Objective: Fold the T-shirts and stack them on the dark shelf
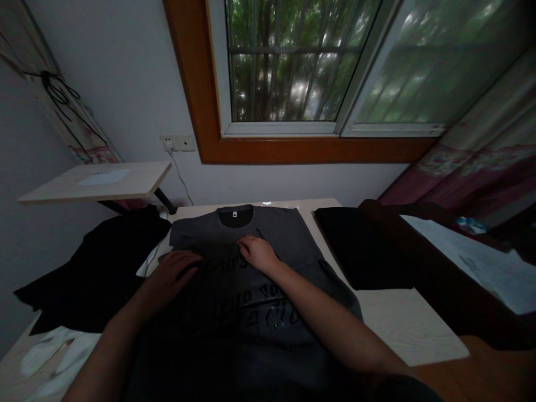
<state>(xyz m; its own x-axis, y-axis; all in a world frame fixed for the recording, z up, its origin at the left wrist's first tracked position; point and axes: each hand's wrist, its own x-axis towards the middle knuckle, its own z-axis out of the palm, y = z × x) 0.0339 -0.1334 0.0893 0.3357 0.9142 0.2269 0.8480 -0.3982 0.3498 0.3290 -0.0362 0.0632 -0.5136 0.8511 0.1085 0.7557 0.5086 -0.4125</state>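
Presently, two hands (175, 273) (258, 253) lie on one gray shirt (240, 287); each grip's closure is unclear.

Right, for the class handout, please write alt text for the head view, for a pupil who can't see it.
A person's left hand and right hand rest on a dark grey T-shirt with black lettering, spread on a pale table below a window. Black fabric lies heaped on the left, a flat black bundle on the right.
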